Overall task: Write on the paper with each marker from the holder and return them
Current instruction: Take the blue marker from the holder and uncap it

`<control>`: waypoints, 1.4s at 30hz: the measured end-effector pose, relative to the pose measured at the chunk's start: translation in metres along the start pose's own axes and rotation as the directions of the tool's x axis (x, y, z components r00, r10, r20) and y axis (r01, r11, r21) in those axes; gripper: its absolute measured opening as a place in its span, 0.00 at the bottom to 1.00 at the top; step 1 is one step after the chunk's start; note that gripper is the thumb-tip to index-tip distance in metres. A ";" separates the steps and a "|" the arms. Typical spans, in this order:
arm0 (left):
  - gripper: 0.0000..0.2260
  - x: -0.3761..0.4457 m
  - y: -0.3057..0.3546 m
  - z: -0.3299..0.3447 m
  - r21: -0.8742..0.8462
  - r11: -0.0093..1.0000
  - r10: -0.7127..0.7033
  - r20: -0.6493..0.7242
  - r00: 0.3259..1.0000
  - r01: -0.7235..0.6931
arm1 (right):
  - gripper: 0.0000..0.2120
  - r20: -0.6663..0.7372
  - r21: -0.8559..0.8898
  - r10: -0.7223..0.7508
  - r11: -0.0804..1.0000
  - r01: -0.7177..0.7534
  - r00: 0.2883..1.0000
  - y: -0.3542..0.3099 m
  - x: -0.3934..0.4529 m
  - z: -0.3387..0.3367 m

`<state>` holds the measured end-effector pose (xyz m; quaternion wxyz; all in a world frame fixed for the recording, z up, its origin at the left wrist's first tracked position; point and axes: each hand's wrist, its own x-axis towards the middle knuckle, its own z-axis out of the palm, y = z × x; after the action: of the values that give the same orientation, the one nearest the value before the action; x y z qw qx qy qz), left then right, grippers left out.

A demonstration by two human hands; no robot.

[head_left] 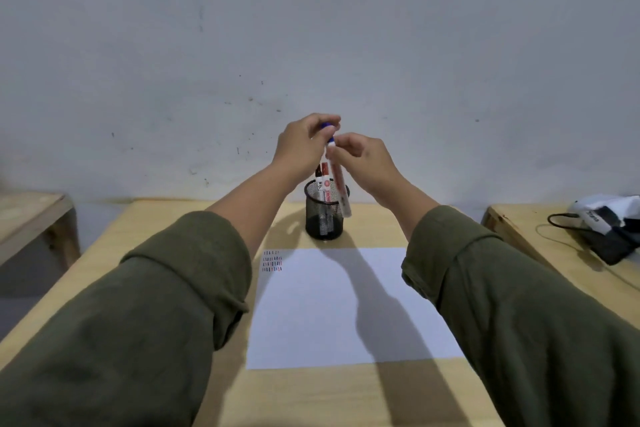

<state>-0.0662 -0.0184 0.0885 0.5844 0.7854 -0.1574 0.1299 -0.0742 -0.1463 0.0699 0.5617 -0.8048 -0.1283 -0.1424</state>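
A black mesh holder [325,218] stands on the wooden table [304,392] beyond a white paper [346,305]. Two markers, one black-capped [319,182] and one red-capped [326,184], stand inside it. Above the holder, my right hand [363,163] grips the white barrel of a blue marker [339,187], which hangs nearly upright. My left hand [304,146] pinches the marker's blue cap [327,126] at the top end. Whether the cap is seated on the tip or just apart from it is hidden by my fingers. Rows of short red, blue and black strokes [272,261] mark the paper's far left corner.
A grey wall rises right behind the table. A second wooden table [519,229] at the right carries a white and black device with a cable [602,218]. A low wooden bench [31,215] stands at the left.
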 end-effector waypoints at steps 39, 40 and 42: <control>0.07 -0.084 -0.041 -0.054 0.084 0.968 -0.203 -0.295 0.934 0.237 | 0.14 0.191 0.579 0.356 0.712 -0.398 0.915 0.006 -0.090 0.023; 0.07 -0.090 -0.052 -0.056 0.122 0.960 -0.211 -0.274 0.938 0.251 | 0.14 0.197 0.566 0.365 0.715 -0.410 0.910 0.010 -0.091 0.024; 0.07 -0.104 -0.076 -0.060 0.183 0.939 -0.241 -0.252 0.937 0.291 | 0.15 0.190 0.479 0.348 0.783 -0.396 0.918 0.021 -0.093 0.029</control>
<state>-0.1322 0.0697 -0.0013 0.5214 0.8386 0.0334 0.1540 -0.1505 -0.1304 0.0077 0.7642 -0.6428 -0.0256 0.0470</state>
